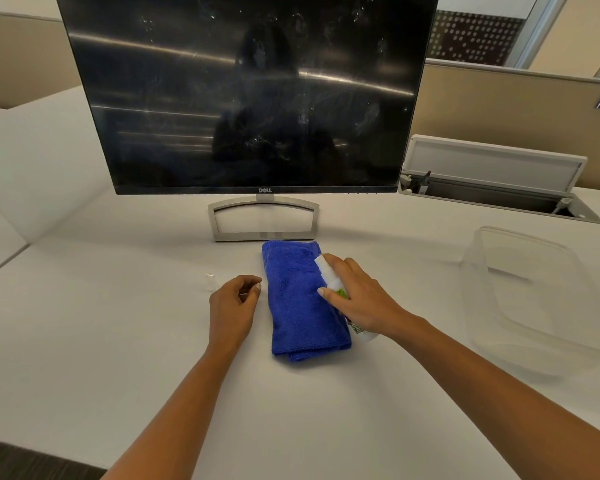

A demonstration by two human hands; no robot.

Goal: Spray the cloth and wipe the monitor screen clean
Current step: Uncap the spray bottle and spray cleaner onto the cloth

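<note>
1. R hand [362, 299] wrapped round spray bottle [333, 282], nozzle over folded blue cloth [300, 303].
2. Cloth on desk [118, 341], just in front of monitor [250, 95] stand.
3. L hand [234, 304] loosely curled, holding nothing, beside cloth.

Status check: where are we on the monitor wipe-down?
Early. Done: the clear cap is off and stands on the desk left of the cloth. In hand: the right hand holds the spray bottle with its nozzle over the folded blue cloth; the left hand is empty beside it. Left: the screen shows smudges and specks, and the cloth lies flat, not yet picked up.
</note>
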